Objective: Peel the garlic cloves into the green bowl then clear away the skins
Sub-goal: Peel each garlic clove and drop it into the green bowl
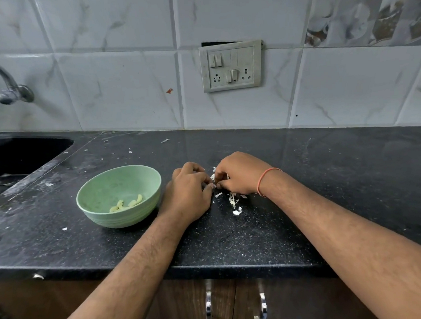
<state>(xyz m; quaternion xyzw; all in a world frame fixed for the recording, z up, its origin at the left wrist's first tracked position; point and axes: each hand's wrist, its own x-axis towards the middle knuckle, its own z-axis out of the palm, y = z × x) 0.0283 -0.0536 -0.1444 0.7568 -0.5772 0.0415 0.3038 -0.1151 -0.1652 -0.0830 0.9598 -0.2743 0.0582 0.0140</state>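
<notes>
Head view: both forearms reach forward over the near edge of the black speckled tabletop (259, 235) and angle inward, so the two hands meet knuckles-up near its middle. The left hand (189, 193) has its fingers curled, their tips pressed toward the right hand (238, 173), whose fingers are also curled and whose wrist wears an orange thread band (264, 179). Between the two sets of fingertips a small whitish garlic clove (213, 177) appears pinched, mostly hidden. Loose garlic skins (233, 200) lie on the tabletop just below and beside the right hand. Left of the left hand, just beside it, stands the green bowl (99, 192) with a few peeled cloves (128, 203) inside. Farther back are a sink (17, 153), a tap (10, 86) and a wall switchboard (231, 65).
</notes>
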